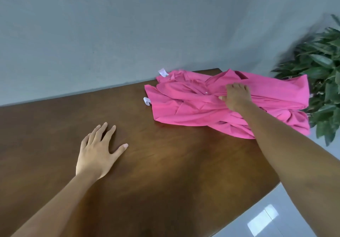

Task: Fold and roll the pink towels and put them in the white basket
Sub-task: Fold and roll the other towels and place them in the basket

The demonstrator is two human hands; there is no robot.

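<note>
The pink towels (211, 106) are lying in a heap at the far right of the surface (147, 163), where the right hand (236, 97) is grabbing them, while the left hand (97, 152) is resting flat and open, well apart.

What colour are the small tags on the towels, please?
White, seen in the head view: tags on the pink towels.

two hands (99, 152), one towel heap (184, 106), one plant (320, 67)

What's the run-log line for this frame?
stage: pickup | right hand: grips pink towels, crumpled pile | left hand: flat on table | white basket: not in view
</note>
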